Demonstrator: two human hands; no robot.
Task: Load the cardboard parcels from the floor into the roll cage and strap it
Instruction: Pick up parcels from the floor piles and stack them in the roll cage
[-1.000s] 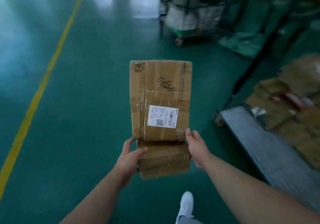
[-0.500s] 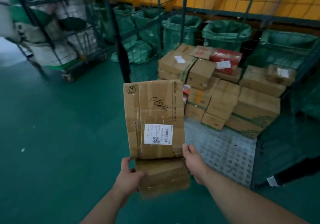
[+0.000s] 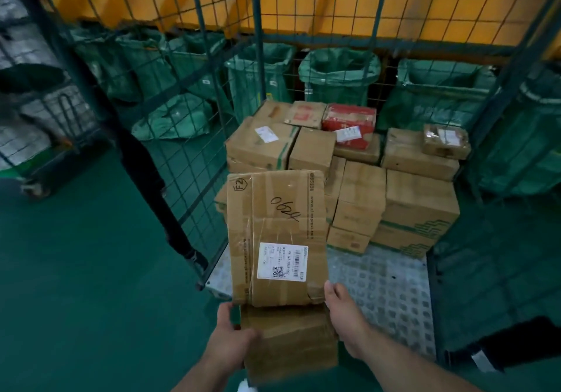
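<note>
Cartons (image 3: 419, 200) fill the back of the roll cage (image 3: 379, 288) while left hand (image 3: 232, 335) and right hand (image 3: 346, 320) clasp a stacked pair of parcels (image 3: 276, 237) at its open front; strapping seemingly remains.

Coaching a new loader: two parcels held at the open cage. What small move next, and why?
Probably carry the held parcels forward and set them on the bare cage floor before the boxes; left hand and right hand grip them.
</note>
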